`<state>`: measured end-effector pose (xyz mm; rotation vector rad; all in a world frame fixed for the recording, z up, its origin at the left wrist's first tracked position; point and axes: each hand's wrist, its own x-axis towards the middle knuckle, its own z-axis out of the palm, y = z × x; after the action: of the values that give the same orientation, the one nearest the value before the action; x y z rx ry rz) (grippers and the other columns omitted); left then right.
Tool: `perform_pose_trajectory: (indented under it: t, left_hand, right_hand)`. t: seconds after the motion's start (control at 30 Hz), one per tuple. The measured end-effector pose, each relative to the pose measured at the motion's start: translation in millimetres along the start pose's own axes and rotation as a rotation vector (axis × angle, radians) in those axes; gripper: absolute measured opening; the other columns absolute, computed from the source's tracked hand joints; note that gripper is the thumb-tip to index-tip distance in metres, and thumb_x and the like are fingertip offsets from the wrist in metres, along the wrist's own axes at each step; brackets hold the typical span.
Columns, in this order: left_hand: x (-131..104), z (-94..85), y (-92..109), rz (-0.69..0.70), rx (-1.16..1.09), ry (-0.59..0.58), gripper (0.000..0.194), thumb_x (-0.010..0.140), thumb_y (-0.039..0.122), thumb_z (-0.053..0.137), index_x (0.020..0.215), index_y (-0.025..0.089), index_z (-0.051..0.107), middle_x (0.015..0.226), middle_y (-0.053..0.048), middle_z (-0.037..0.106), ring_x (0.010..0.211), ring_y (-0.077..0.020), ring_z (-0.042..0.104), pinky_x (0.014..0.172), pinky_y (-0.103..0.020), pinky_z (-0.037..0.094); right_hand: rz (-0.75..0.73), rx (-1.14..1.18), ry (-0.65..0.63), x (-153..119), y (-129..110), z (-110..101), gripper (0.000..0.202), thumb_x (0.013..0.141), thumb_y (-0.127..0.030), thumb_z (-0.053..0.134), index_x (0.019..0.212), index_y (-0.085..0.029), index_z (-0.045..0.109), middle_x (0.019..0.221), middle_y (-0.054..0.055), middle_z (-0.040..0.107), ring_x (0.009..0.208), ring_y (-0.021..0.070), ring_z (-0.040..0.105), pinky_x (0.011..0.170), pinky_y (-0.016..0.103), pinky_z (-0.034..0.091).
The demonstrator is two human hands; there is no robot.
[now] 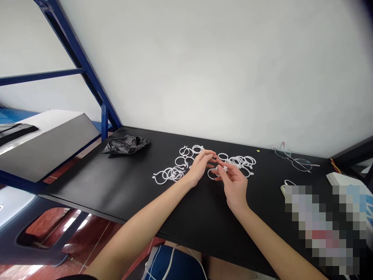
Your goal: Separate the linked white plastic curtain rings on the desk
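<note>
My right hand is closed on a white ring, thumb against fingers, and the ring's loop shows to the left of the fingertips. It looks like a plastic curtain ring with a small knob or clasp. Beside it, my left hand has its fingers stretched out towards the right hand, with nothing visible in its grasp. Several similar white rings lie in a loose group left of my left hand, some with gaps in their loops. Another cluster of white rings lies just beyond my right hand, partly hidden by it.
A crumpled black plastic bag lies at the back left of the black table. Eyeglasses rest at the back right, near a pale corded item and a white box. Blue metal framing rises on the left.
</note>
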<state>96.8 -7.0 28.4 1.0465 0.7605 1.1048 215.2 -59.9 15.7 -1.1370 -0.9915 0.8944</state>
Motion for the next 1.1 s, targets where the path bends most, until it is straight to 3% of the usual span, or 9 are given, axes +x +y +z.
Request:
perform_pose_trajectory:
  t: [0.1,0.2,0.3,0.43,0.67,0.9,1.1]
  left_hand:
    - [-2,3.7,-2,-0.041,0.052,-0.036,0.020,0.090,0.028,0.046,0.095,0.015,0.059,0.105,-0.008,0.063,0.090,-0.0146,0.060,0.071,-0.022,0.049]
    - [-5,6.2,-4,-0.109,0.058,-0.131,0.029,0.093,0.038,0.043,0.101,0.015,0.058,0.099,-0.008,0.065,0.079,-0.0142,0.061,0.061,-0.021,0.049]
    - [-7,6.3,-7,-0.104,0.094,-0.180,0.035,0.093,0.045,0.041,0.099,0.015,0.058,0.077,-0.003,0.062,0.062,-0.0121,0.058,0.051,-0.020,0.045]
    - [-8,5.1,-11,-0.041,0.182,-0.182,0.042,0.092,0.050,0.041,0.082,0.013,0.058,0.058,0.001,0.053,0.047,-0.0094,0.050,0.046,-0.021,0.043]
    - [-11,5.7,-7,-0.040,0.257,-0.277,0.071,0.091,0.067,0.025,0.080,0.009,0.064,0.048,-0.002,0.053,0.042,-0.0128,0.053,0.043,-0.022,0.042]
    - [-12,5.4,-10,-0.049,0.205,-0.273,0.066,0.090,0.067,0.030,0.077,0.011,0.062,0.050,-0.001,0.052,0.044,-0.0124,0.053,0.047,-0.023,0.044]
    - [-13,7.8,-11,-0.010,0.223,-0.258,0.065,0.091,0.065,0.032,0.081,0.010,0.065,0.048,0.001,0.048,0.046,-0.0118,0.052,0.047,-0.022,0.042]
  right_hand:
    - [-0.006,-0.025,-0.030,-3,0,1,0.027,0.076,-0.037,0.074,0.098,-0.020,0.073,0.102,0.008,0.074,0.078,0.0239,0.073,0.058,0.035,0.063]
    - [-0.025,-0.083,-0.069,-6,-1,2,0.027,0.075,-0.038,0.074,0.096,-0.021,0.076,0.095,0.007,0.075,0.067,0.0217,0.072,0.053,0.036,0.063]
    - [-0.041,-0.127,-0.074,-8,-4,2,0.025,0.075,-0.039,0.073,0.092,-0.021,0.077,0.087,0.005,0.076,0.054,0.0181,0.067,0.049,0.036,0.062]
    - [-0.060,-0.152,-0.059,-8,-4,0,0.023,0.076,-0.040,0.073,0.088,-0.021,0.077,0.073,0.003,0.074,0.053,0.0183,0.067,0.048,0.034,0.061]
    - [-0.078,-0.148,-0.101,-5,-5,0,0.021,0.077,-0.039,0.072,0.081,-0.019,0.076,0.056,0.001,0.067,0.041,0.0144,0.057,0.043,0.030,0.054]
    - [-0.036,-0.103,-0.093,-4,-2,-1,0.022,0.074,-0.040,0.074,0.075,-0.018,0.073,0.050,-0.001,0.063,0.039,0.0131,0.055,0.040,0.027,0.050]
    - [-0.094,-0.135,-0.030,-6,-2,0,0.022,0.077,-0.041,0.072,0.074,-0.019,0.072,0.057,0.001,0.065,0.044,0.0140,0.056,0.043,0.029,0.051]
